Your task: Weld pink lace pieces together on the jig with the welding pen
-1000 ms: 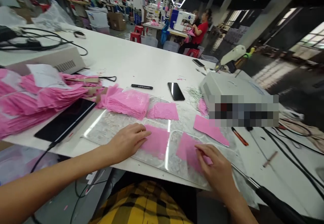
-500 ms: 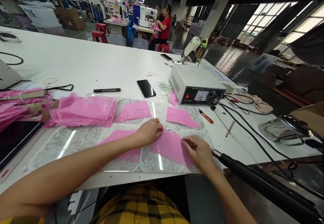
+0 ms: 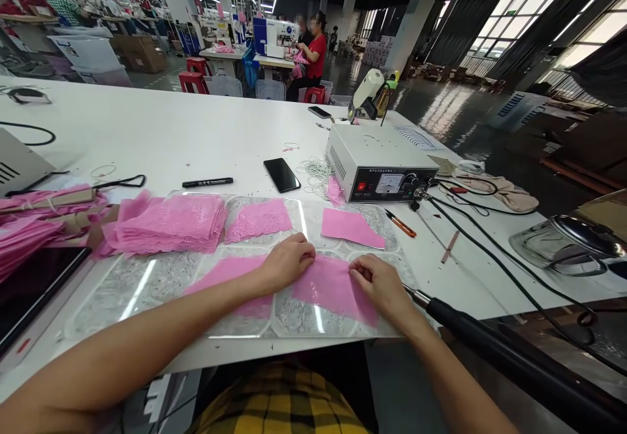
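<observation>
A sheer pink fabric piece (image 3: 330, 290) lies on the clear patterned mat (image 3: 157, 310) in front of me. At its upper left corner, my left hand (image 3: 288, 263) is closed, its fingertips pressed together on the edge. My right hand (image 3: 375, 280) pinches the fabric's upper right edge between thumb and fingers. Behind the right wrist rests a black-handled tool with a metal tip (image 3: 418, 297). Another pink piece (image 3: 225, 274) lies partly under my left forearm. Farther up the mat are a lace-edged piece (image 3: 259, 218) and a pink template-like piece (image 3: 353, 227).
A stack of pink lace fabric (image 3: 166, 221) sits at the left. Beyond the mat are a marker (image 3: 207, 182), a phone (image 3: 281, 175) and a control box (image 3: 382, 159). An orange cutter (image 3: 400, 223), cables (image 3: 482, 244) and a glass jug (image 3: 553, 244) are on the right.
My right hand has shifted slightly left and up, and its fingers have drawn closer together on the fabric edge. The left hand stays nearly in place. The view has tilted a little.
</observation>
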The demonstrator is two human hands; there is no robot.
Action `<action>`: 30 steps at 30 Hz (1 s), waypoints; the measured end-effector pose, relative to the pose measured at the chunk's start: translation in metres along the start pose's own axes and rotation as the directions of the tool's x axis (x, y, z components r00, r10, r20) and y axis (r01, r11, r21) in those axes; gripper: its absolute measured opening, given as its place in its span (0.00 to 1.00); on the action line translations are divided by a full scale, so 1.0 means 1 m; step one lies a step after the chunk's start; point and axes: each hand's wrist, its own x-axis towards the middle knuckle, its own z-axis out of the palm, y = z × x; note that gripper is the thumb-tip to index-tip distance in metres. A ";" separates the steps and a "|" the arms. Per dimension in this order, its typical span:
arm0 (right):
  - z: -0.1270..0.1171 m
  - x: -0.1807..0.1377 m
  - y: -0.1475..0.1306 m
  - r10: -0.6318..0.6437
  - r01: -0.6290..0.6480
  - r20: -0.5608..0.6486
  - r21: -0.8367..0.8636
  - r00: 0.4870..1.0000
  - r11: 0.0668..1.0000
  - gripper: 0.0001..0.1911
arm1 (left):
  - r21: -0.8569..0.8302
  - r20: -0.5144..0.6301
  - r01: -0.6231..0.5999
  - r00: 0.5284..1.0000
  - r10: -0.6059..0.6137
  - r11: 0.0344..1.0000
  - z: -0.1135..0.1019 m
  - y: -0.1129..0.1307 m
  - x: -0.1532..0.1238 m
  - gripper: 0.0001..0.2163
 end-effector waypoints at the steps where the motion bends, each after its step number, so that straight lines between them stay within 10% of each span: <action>1: 0.000 0.001 0.000 -0.009 0.009 -0.003 0.001 1.000 1.000 0.07 | 0.000 -0.008 -0.006 1.000 0.006 1.000 0.000 -0.001 0.000 0.08; 11: 0.003 0.012 -0.002 -0.044 0.041 -0.062 -0.054 0.997 0.998 0.07 | 0.080 -0.063 -0.065 0.996 0.070 0.995 0.004 -0.008 -0.001 0.07; 20: -0.007 -0.047 -0.001 -0.194 0.183 -0.276 -0.065 0.941 0.981 0.08 | 0.262 -0.060 -0.380 0.911 0.408 0.887 0.004 -0.024 -0.011 0.12; 25: -0.015 -0.109 0.019 0.154 -0.099 -0.389 0.158 0.908 0.983 0.10 | 0.212 0.013 -0.609 0.784 0.621 0.765 0.001 -0.012 -0.003 0.14; 28: -0.014 -0.134 0.033 0.530 -0.365 -0.451 0.404 0.718 0.839 0.21 | 0.120 0.152 -0.744 0.668 0.728 0.657 0.005 0.002 0.008 0.15; 30: -0.012 -0.136 0.035 0.640 -0.328 -0.516 0.571 0.570 0.752 0.28 | 0.058 0.237 -0.787 0.609 0.757 0.615 0.010 0.009 0.015 0.15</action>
